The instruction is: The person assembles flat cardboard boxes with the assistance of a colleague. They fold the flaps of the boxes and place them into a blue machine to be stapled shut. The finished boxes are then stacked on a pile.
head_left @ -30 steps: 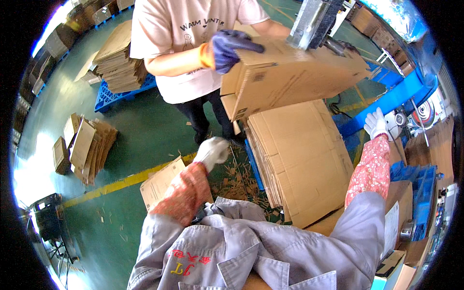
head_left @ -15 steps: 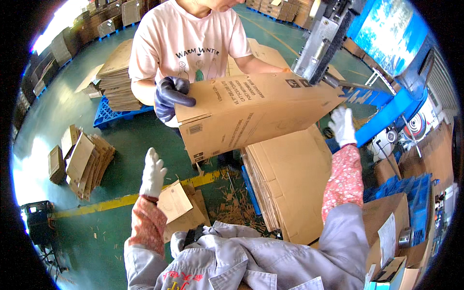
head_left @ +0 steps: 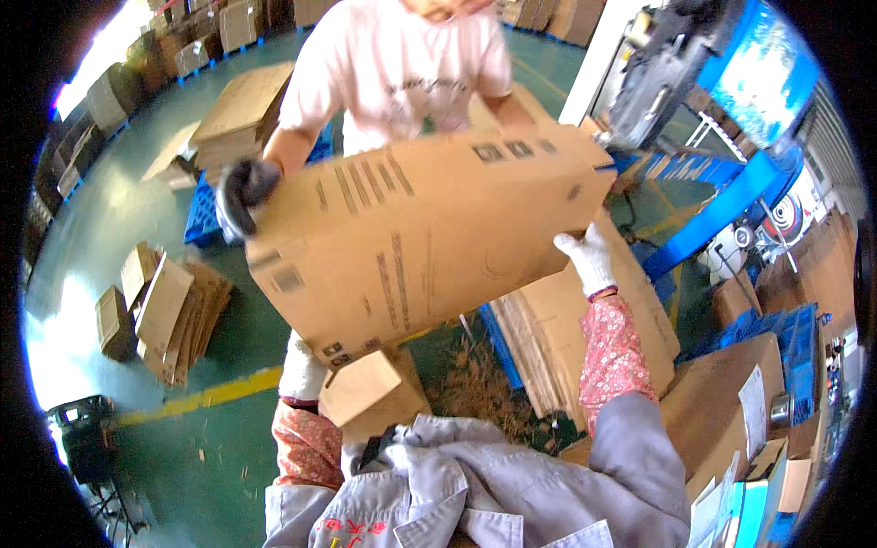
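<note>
A large brown cardboard carton (head_left: 429, 228) with dark print hangs tilted in front of me, its left end lower. A co-worker opposite, in a pale pink T-shirt, holds its far left corner with a dark-gloved hand (head_left: 245, 196). My right hand (head_left: 587, 258), in a white glove, grips the carton's near right edge, thumb against the board. My left hand (head_left: 303, 370), also white-gloved, is at the near left corner; the carton hides its fingers.
A stack of flat cardboard (head_left: 630, 338) lies below the carton at right. An open small box (head_left: 370, 393) stands near my left forearm, beside floor scraps. Cardboard bundles (head_left: 178, 315) stand at left. A blue machine arm (head_left: 722, 215) reaches in at right.
The carton has come nearer to me and away from the machine head. My right hand has closed on its edge; my left hand has moved in under its near left corner.
</note>
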